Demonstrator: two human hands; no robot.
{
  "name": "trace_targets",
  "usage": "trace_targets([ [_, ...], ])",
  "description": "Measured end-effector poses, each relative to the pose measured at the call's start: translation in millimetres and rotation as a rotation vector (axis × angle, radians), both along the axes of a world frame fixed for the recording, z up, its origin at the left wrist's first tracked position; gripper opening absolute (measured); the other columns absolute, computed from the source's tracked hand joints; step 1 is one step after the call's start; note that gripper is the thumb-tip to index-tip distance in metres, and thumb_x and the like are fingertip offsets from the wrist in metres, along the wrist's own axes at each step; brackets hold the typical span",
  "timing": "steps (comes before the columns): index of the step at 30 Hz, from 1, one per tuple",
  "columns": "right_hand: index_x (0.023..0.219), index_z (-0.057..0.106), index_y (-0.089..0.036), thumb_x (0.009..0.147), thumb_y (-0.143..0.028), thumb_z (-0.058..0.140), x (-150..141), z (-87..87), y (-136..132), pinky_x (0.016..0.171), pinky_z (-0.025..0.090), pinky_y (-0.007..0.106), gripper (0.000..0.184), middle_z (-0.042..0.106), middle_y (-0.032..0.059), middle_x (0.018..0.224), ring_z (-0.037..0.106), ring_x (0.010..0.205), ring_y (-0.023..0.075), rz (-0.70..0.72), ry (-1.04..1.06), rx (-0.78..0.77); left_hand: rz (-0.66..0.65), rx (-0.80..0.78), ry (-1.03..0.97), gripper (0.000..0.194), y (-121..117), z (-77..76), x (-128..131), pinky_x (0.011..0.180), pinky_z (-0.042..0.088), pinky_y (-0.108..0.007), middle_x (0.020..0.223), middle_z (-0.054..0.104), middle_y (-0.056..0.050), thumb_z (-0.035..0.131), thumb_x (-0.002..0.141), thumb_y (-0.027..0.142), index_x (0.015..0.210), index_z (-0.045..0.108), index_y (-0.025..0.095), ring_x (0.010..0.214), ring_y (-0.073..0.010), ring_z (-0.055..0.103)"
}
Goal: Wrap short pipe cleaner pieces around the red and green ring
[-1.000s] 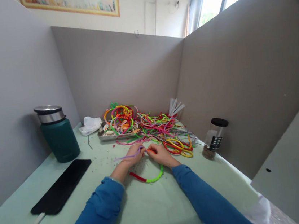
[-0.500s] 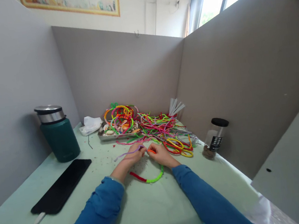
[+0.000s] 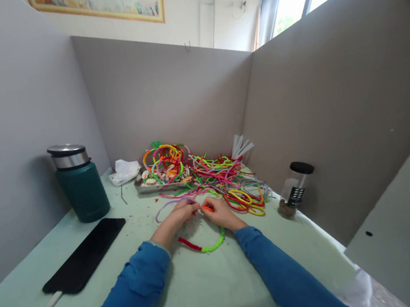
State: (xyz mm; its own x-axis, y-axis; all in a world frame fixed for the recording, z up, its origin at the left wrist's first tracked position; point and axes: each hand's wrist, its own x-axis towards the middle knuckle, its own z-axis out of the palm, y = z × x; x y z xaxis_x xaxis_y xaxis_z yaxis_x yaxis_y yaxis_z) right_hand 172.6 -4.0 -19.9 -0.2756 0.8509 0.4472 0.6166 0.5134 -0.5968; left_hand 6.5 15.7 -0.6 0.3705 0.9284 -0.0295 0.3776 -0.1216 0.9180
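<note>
My left hand (image 3: 186, 210) is closed on a purple pipe cleaner (image 3: 161, 207), whose loose length bows out to the left. Beside it, my right hand (image 3: 215, 212) pinches the orange end of a curved band (image 3: 212, 247) wound in red, bright green and orange. The band's red end lies free near my left wrist, and its curve opens toward my hands. Where purple meets orange, my fingertips nearly touch and partly hide the join. Just right of my right hand lie scissors with red and yellow handles (image 3: 243, 199).
Behind my hands stand a metal tray (image 3: 164, 187) of finished-looking loops and a heap of pipe cleaners (image 3: 222, 169). A green flask (image 3: 82, 188) and a black phone (image 3: 85, 258) with a cable are on the left. A black-lidded bottle (image 3: 294, 190) stands right. Grey partitions enclose the table.
The purple pipe cleaner's loose end has swung round into a wider bend at the left. My left hand has turned slightly; the band and my right hand stay nearly in place.
</note>
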Motion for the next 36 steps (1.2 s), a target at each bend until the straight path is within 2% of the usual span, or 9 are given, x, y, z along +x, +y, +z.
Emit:
trace_targets([
  [4, 0.075, 0.056, -0.017, 0.077, -0.022, 0.052, -1, 2.8, -3, 0.054, 0.031, 0.02, 0.007, 0.056, -0.002, 0.064, 0.046, 0.058, 0.01, 0.019, 0.01, -0.001, -0.035, -0.212, -0.122, 0.032, 1, 3.6, 0, 0.036, 0.017, -0.021, 0.038, 0.027, 0.007, 0.052, 0.074, 0.041, 0.056, 0.044, 0.017, 0.032, -0.0041, 0.023],
  [13, 0.075, 0.056, -0.017, 0.08, -0.023, 0.05, -1, 2.8, -3, 0.055, 0.031, 0.021, 0.01, 0.055, -0.002, 0.063, 0.046, 0.057, 0.0099, 0.002, -0.006, 0.056, -0.051, -0.335, -0.238, 0.029, 1, 6.5, -2, 0.036, 0.014, -0.021, 0.036, 0.028, 0.007, 0.053, 0.073, 0.034, 0.053, 0.043, 0.016, 0.032, -0.0035, 0.02],
  [18, 0.076, 0.057, -0.018, 0.08, -0.023, 0.05, -1, 0.8, -3, 0.056, 0.032, 0.021, 0.01, 0.056, -0.0016, 0.065, 0.047, 0.058, 0.0103, 0.002, -0.028, 0.086, -0.069, -0.359, -0.21, 0.034, 2, 5.0, -3, 0.036, 0.015, -0.021, 0.034, 0.025, 0.007, 0.052, 0.075, 0.04, 0.052, 0.043, 0.016, 0.031, -0.0038, 0.019],
  [21, 0.075, 0.057, -0.018, 0.079, -0.023, 0.051, -1, -1.6, 0, 0.057, 0.033, 0.021, 0.01, 0.058, -0.0009, 0.066, 0.048, 0.059, 0.0109, -0.022, -0.032, 0.08, -0.004, -0.251, -0.163, 0.037, 2, 3.7, -1, 0.035, 0.02, -0.021, 0.032, 0.029, 0.007, 0.052, 0.075, 0.045, 0.054, 0.047, 0.015, 0.029, -0.0049, 0.025],
  [25, 0.074, 0.058, -0.018, 0.077, -0.021, 0.052, 1, -6.3, 6, 0.057, 0.034, 0.021, 0.007, 0.06, -0.0001, 0.067, 0.049, 0.06, 0.0115, -0.079, -0.045, 0.056, 0.141, -0.036, -0.033, 0.041, 7, -1.2, 3, 0.037, 0.028, -0.021, 0.037, 0.044, 0.003, 0.048, 0.077, 0.053, 0.063, 0.053, 0.014, 0.031, -0.0077, 0.038],
  [27, 0.073, 0.058, -0.018, 0.076, -0.02, 0.052, 2, -8.0, 8, 0.057, 0.034, 0.021, 0.007, 0.06, 0.0001, 0.066, 0.05, 0.06, 0.0117, -0.109, -0.042, 0.051, 0.189, 0.023, 0.033, 0.041, 11, -5.0, 3, 0.038, 0.032, -0.021, 0.042, 0.05, 0.002, 0.047, 0.077, 0.053, 0.069, 0.056, 0.014, 0.034, -0.0094, 0.043],
  [29, 0.072, 0.058, -0.017, 0.076, -0.02, 0.052, 3, -8.3, 10, 0.057, 0.035, 0.022, 0.008, 0.061, 0.0003, 0.066, 0.051, 0.06, 0.0119, -0.135, -0.033, 0.049, 0.17, 0.102, 0.069, 0.033, 14, -8.2, 3, 0.041, 0.036, -0.021, 0.048, 0.055, 0.001, 0.052, 0.076, 0.046, 0.076, 0.059, 0.014, 0.039, -0.0103, 0.049],
  [32, 0.071, 0.058, -0.017, 0.076, -0.021, 0.052, 4, -6.9, 10, 0.057, 0.035, 0.021, 0.009, 0.061, 0.0003, 0.065, 0.052, 0.061, 0.0122, -0.16, -0.017, 0.036, 0.083, 0.347, 0.131, 0.02, 15, -9.5, 2, 0.054, 0.043, -0.022, 0.074, 0.066, -0.002, 0.058, 0.073, 0.03, 0.086, 0.064, 0.016, 0.057, -0.0119, 0.058],
  [36, 0.072, 0.059, -0.017, 0.076, -0.021, 0.052, 3, -5.2, 10, 0.058, 0.036, 0.021, 0.009, 0.062, 0.0005, 0.066, 0.053, 0.061, 0.0124, -0.169, -0.005, 0.018, 0.008, 0.632, 0.306, 0.024, 11, -6.0, 1, 0.077, 0.044, -0.026, 0.093, 0.068, -0.004, 0.057, 0.071, 0.016, 0.091, 0.068, 0.02, 0.084, -0.0164, 0.059],
])
